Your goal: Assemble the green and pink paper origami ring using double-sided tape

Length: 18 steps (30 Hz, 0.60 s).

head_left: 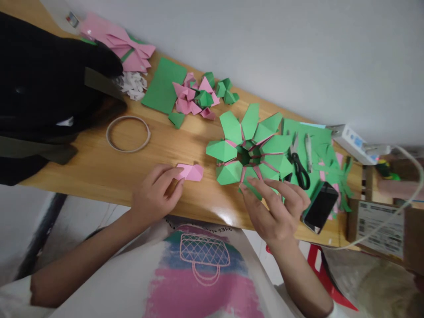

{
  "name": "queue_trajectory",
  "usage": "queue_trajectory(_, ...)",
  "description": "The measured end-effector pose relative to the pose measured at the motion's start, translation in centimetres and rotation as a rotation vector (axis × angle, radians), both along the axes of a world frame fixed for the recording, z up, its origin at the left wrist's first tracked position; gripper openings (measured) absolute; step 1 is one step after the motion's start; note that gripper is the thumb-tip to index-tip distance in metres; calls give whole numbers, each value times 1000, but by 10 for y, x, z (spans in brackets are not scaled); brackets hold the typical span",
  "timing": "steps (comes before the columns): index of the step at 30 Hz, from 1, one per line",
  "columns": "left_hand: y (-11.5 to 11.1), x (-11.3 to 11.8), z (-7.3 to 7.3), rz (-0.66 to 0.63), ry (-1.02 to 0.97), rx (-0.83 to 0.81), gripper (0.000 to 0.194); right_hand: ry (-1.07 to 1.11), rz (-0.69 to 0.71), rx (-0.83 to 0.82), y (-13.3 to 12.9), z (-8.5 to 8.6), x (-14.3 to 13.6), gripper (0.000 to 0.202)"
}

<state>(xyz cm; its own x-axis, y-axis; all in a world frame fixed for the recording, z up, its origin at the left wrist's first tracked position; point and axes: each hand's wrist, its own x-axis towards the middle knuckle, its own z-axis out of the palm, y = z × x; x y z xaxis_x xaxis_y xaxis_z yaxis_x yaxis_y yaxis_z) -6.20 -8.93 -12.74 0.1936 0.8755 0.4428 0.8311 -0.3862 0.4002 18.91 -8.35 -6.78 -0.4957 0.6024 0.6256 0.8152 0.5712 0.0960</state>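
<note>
Pinching the outer end of a pink folded piece point(194, 172) between thumb and fingers of the left hand point(154, 192). Curling the right hand point(278, 212) at the near petals of a green-and-pink paper ring point(228, 152); cannot tell whether gripping or only touching. Lying on the desk point(89, 163), the pink piece just left of the ring. Both probably very light, crisp along the folds, easily creased; best held lightly at the thick folds, away from the ring's thin petal tips. Likely dry, hardly slippery. Underneath, smooth wood grain with a soft shine; behind, a plain pale wall point(265, 53). Also on the desk: a thin hoop point(148, 134), scissors point(300, 170) and a phone point(321, 207) to the right, loose folded shapes point(187, 95) near the wall.
</note>
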Motion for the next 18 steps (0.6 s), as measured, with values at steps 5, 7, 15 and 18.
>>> queue_trajectory(5, 3, 0, -5, -38, 20, -28, 17, -31, -30, -8, -4, -2, 0, 15)
queue_trajectory(7, 7, -3, -9, -85, 42, -72, 23, -52, -43, -19, -4, -4, 1, 13)
queue_trajectory(15, 20, -16, -16, -232, 88, -232, 32, -79, 45, 13, 2, -10, 6, 11)
queue_trajectory(18, 21, -15, -11, -241, 80, -277, 30, -78, 29, 34, 1, -11, 5, 13)
